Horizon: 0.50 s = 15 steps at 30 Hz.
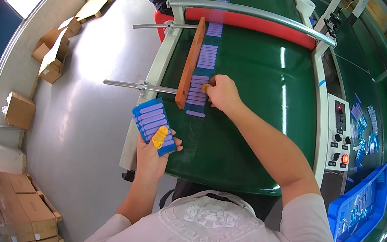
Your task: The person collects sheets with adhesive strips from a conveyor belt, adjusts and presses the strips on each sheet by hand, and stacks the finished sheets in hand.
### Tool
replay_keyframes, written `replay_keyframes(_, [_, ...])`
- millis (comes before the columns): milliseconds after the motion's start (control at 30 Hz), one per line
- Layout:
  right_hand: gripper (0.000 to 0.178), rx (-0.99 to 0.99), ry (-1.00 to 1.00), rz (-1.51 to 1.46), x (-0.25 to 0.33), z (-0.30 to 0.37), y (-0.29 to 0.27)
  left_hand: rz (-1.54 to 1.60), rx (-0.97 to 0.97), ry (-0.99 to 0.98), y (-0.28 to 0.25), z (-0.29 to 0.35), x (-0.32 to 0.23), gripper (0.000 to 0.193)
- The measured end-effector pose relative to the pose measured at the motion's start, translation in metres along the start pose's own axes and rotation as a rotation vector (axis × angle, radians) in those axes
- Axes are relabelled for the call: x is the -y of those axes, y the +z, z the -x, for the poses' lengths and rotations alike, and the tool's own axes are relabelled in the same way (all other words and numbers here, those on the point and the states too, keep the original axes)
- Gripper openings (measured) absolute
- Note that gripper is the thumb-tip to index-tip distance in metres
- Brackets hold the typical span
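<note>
- Strips lie on the belt just right of the guide, long axes crosswise.
- Right hand, nearer, is at their right ends, fingers curled; whether its grip holds any cannot be told.
- Left hand clamps a pack under its thumb.

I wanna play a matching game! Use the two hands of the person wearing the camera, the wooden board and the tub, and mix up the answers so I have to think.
Things:
1. Left hand
2. Right hand
3. Wooden board
4. Tub

Clues:
A. Along the left side of the row of purple strips
B. Holding a blue sheet
C. Blue, over toward the right edge of the picture
D. Fingertips at the row on the green belt

Right pairs: 1-B, 2-D, 3-A, 4-C
</note>
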State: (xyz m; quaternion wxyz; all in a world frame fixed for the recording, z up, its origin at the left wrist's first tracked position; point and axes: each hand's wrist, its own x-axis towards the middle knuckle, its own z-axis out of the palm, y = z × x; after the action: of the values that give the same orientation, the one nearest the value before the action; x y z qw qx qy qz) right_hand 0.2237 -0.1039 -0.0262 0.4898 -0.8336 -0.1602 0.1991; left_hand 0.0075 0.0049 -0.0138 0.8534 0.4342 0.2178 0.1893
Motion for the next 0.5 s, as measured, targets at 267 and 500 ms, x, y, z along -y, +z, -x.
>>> replay_keyframes(267, [0.021, -0.247, -0.301, 0.223, -0.006, 0.01, -0.011, -0.044, -0.049, -0.013, 0.004, 0.001, -0.001, 0.024])
replay_keyframes(500, [0.013, -0.082, -0.756, 0.44, -0.014, 0.045, -0.01, -0.029, -0.05, -0.009, 0.004, 0.0, -0.001, 0.024])
